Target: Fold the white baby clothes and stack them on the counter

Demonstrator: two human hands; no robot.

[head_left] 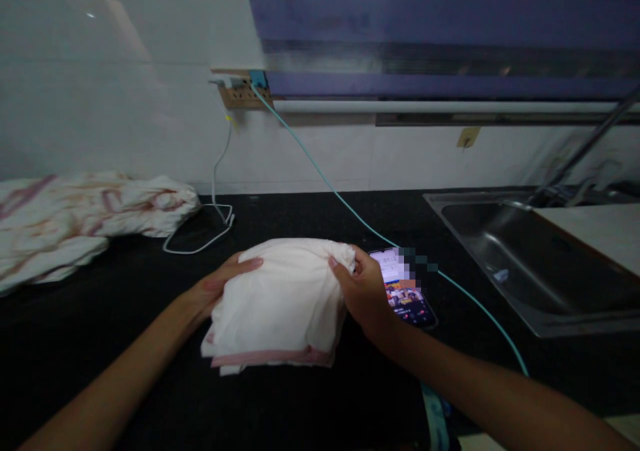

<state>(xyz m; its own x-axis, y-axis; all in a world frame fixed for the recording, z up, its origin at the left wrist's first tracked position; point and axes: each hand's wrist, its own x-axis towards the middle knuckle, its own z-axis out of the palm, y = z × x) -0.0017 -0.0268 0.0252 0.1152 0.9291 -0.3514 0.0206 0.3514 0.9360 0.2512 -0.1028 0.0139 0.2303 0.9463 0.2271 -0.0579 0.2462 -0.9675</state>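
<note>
The left hand lies against the left edge of a folded white cloth, its fingers laid over the top of the bundle and the thumb hidden beneath or behind it, so the hand reads as clasped on the cloth's side rather than spread flat. The right hand grips the cloth's upper right corner, its fingers curled and pinching a bunched fold there. The cloth thus sits directly between the two hands, touching both, with neither hand clearly nearer than the other. It rests on a black counter, close in front of the person. Its long axis runs roughly from left to right, tilted a little, and a pink band edges the side nearest the person.

Just to the right of the right hand, partly hidden by it, a phone lies face up on the counter with its screen lit. A light blue cable runs from the phone's area up to a wall socket, and another length of it trails toward the near counter edge. A white cable hangs from the same socket and loops on the counter. Well apart to the left lies a crumpled patterned cloth. To the right is a steel sink.
</note>
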